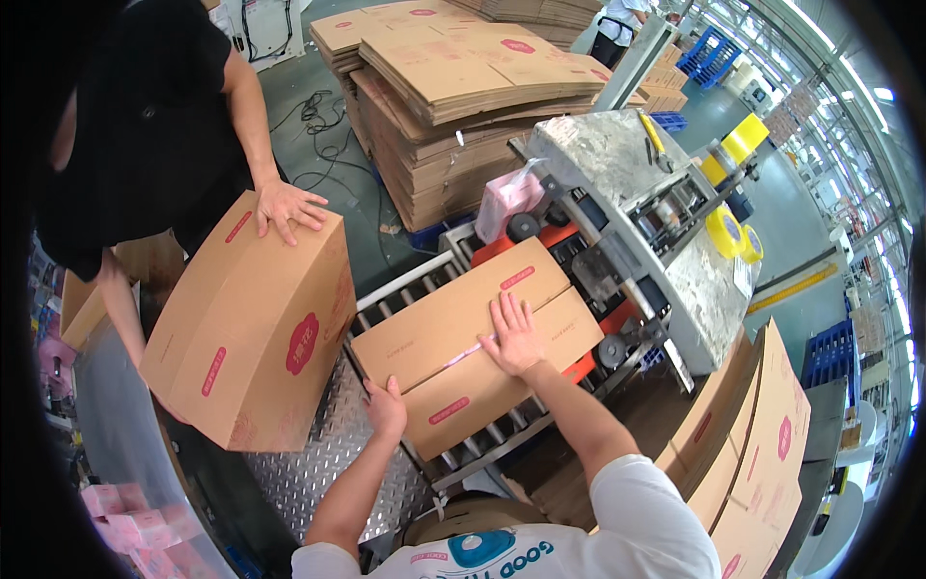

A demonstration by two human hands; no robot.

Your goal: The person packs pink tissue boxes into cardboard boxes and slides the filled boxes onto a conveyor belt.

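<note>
A brown cardboard box (pixel 463 352) with red printing lies on the rollers in front of me, its top flaps folded in with a narrow gap along the seam. My right hand (pixel 514 336) presses on top across the seam, fingers outstretched. At the box's left end my left hand (pixel 386 407) grips the edge, its thumb on top and part of its fingers hidden. The far right end of the box meets the orange side belts (pixel 579 367) of a carton sealing machine (pixel 627 164). To the left, a co-worker's hand (pixel 289 207) rests on a second cardboard box (pixel 256 333), which is tilted.
Flattened cartons (pixel 463 63) stand stacked beyond the roller conveyor (pixel 516 422), and more cartons (pixel 762 454) lean at my right. Yellow tape rolls (pixel 728 234) sit on the machine. A metal table (pixel 116 415) and pink packs (pixel 140 526) are at the left. Cables (pixel 323 125) trail on the floor.
</note>
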